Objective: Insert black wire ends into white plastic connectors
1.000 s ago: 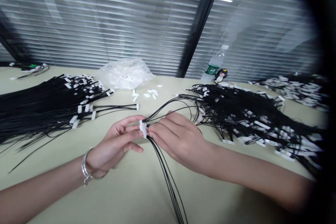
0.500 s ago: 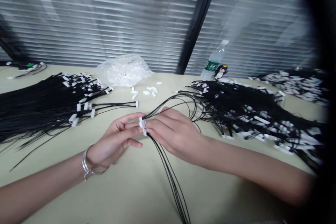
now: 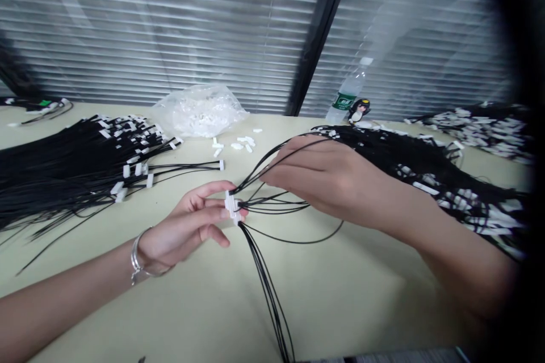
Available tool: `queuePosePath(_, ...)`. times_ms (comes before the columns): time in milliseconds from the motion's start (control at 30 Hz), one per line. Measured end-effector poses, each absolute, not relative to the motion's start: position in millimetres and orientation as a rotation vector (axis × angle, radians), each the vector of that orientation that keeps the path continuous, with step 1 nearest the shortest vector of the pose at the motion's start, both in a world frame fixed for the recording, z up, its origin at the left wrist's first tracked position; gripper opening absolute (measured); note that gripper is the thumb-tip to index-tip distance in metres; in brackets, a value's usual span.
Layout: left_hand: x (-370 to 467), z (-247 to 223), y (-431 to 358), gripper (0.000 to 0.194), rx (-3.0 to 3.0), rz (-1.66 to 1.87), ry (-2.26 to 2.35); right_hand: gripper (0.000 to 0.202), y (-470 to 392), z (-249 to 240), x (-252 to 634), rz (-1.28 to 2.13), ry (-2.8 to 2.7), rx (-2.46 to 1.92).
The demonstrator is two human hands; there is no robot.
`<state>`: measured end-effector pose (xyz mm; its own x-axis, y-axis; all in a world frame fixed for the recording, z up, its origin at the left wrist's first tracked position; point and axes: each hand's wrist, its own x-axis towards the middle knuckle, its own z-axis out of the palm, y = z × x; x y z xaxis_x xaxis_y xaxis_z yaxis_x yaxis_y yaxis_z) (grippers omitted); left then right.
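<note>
My left hand (image 3: 179, 229) pinches a stack of white plastic connectors (image 3: 232, 208) between thumb and fingers. Black wires (image 3: 266, 281) leave it in several bundles: one drops toward the front edge, another arcs up past the knuckles of my right hand, a third runs beneath that hand. To the right of the connectors and apart from them, my right hand (image 3: 317, 173) is closed, palm down, among the wires. A thin wire reaches its fingertips, but what the fingers hold is hidden.
At left lies a pile of black wires with white connectors (image 3: 76, 153). One wired connector (image 3: 221, 165) sticks out toward the middle. Behind are loose white connectors (image 3: 244, 142), a clear plastic bag (image 3: 200, 110), a water bottle (image 3: 347, 93) and a penguin-like figurine (image 3: 359, 112). More wires (image 3: 383, 147) lie right.
My right hand has drawn back from the connectors, up and to the right. More wires now show between the hands. My left hand keeps its pinch in nearly the same place.
</note>
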<state>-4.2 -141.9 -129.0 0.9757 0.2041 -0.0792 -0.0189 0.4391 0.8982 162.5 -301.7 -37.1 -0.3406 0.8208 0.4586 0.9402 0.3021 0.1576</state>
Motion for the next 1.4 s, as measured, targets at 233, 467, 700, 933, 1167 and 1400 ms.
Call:
queuePosePath(233,-2.8,-129.2,-138.6,0.033,1.118,0.155,0.217,0.016,-302.9,-32.4,203.6,-0.347,-2.274,-1.547)
queuePosePath(467,5.6,-131.3,-135.3,0.038,1.149,0.303,0.35,0.035,-300.1,-33.0,252.2,-1.009,-2.081,-1.794)
queuePosePath(700,7.6,-131.3,-136.3,0.039,1.142,0.367,0.415,0.009,-314.1,-9.7,193.1,-0.549,-1.885,-1.666)
queuePosePath(933,5.4,-131.8,-139.9,0.036,1.123,0.326,0.323,0.015,-303.7,-58.8,122.6,0.05,-1.971,-1.931)
queuePosePath(1167,5.4,-131.5,-140.2,0.035,1.121,0.317,0.317,0.006,-289.8,-77.3,134.4,0.424,-1.807,-1.872)
queuePosePath(1400,6.6,-130.8,-140.7,0.035,1.167,0.363,0.351,0.014,-284.5,-66.0,149.7,1.355,-1.109,-1.315)
